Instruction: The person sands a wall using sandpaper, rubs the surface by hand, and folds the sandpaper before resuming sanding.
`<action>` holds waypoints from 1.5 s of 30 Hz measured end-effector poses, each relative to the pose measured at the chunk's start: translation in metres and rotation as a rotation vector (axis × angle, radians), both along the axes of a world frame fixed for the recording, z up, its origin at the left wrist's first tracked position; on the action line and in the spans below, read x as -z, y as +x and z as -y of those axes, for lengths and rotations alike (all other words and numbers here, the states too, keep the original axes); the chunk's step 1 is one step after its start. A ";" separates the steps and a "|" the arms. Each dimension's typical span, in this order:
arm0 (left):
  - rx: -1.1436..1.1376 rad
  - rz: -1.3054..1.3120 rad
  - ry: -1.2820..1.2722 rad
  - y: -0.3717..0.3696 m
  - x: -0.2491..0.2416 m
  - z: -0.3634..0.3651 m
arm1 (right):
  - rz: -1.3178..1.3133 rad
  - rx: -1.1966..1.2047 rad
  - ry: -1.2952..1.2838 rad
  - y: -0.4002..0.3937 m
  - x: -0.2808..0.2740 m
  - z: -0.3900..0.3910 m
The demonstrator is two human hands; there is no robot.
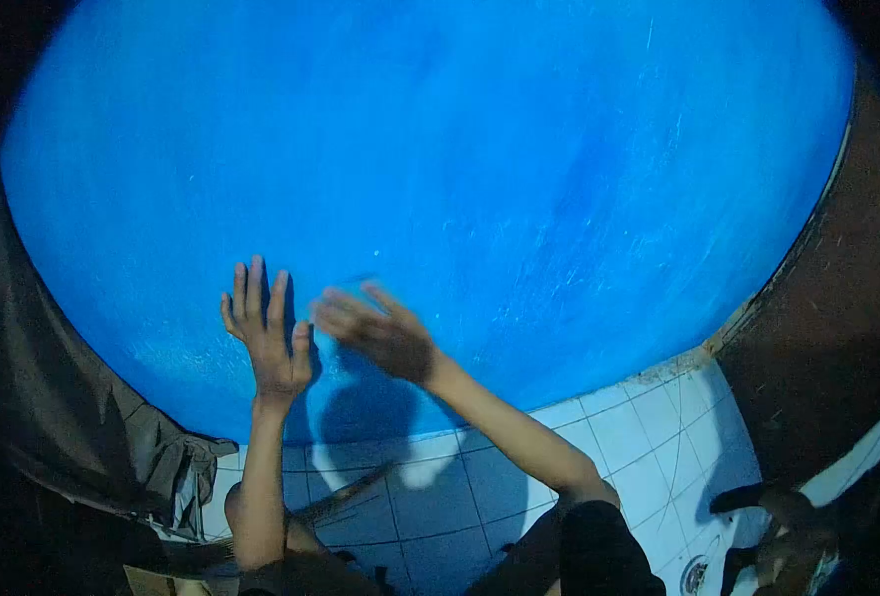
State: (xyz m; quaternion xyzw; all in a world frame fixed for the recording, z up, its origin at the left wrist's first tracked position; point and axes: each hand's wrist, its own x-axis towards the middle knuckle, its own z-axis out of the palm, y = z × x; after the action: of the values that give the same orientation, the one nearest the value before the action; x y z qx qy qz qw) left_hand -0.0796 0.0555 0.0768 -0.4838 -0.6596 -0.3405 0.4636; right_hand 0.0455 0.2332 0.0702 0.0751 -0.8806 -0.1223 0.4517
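"Head camera: where does the blue surface (559,149) lie from the hands?"

"Directly beyond both, filling most of the view. Its long axis runs across, and its lower edge curves behind the wrists. The 2 hands are above that edge, left of its middle."

"Which is nearer to it?"

"Left hand (273,348) looks flat against it, fingers spread and pointing up, with nothing held. Right hand (385,338) is just beside it, blurred, fingers extended towards the left thumb. It looks open and I see nothing in it, but I can't tell if it touches the blue."

"Is the surface upright?"

"Probably, like a wall, though I can't be sure. It has pale scuffs, and shadows fall beside and below the hands."

"And the room?"

"White tiles (430,502) meet the lower edge, with 1 round drain (695,574) near their lower right. Dark cloth (73,417) hangs or lies at the left. A thin stick (351,489) crosses between the legs, and a brown area (827,288) borders the blue at right."
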 end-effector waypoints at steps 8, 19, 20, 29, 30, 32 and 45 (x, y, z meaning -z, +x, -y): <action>0.068 0.012 -0.028 -0.009 0.001 0.008 | -0.175 0.061 0.093 0.042 -0.080 -0.033; 0.165 0.064 0.041 0.002 0.000 0.001 | 0.078 -0.190 -0.024 -0.002 -0.009 0.008; 0.211 0.029 0.018 0.005 0.000 0.000 | 0.125 -0.185 0.009 -0.002 -0.006 0.009; 0.527 0.125 -0.268 0.028 -0.010 -0.006 | 0.184 -0.250 0.029 0.016 -0.043 -0.010; 0.520 0.124 -0.266 0.027 -0.010 -0.006 | 0.182 -0.257 0.031 0.020 -0.052 -0.011; 0.507 0.106 -0.269 0.023 -0.006 -0.009 | 0.356 -0.294 -0.059 0.035 -0.077 -0.004; 0.184 -0.146 -0.186 0.013 -0.004 -0.033 | -0.089 -0.034 -0.116 0.099 -0.156 -0.026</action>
State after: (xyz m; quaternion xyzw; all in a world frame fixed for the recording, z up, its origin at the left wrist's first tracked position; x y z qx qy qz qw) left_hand -0.0667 0.0887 0.0810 -0.6067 -0.6054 -0.2830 0.4304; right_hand 0.1442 0.2591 0.2263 0.0581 -0.8637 -0.0667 0.4962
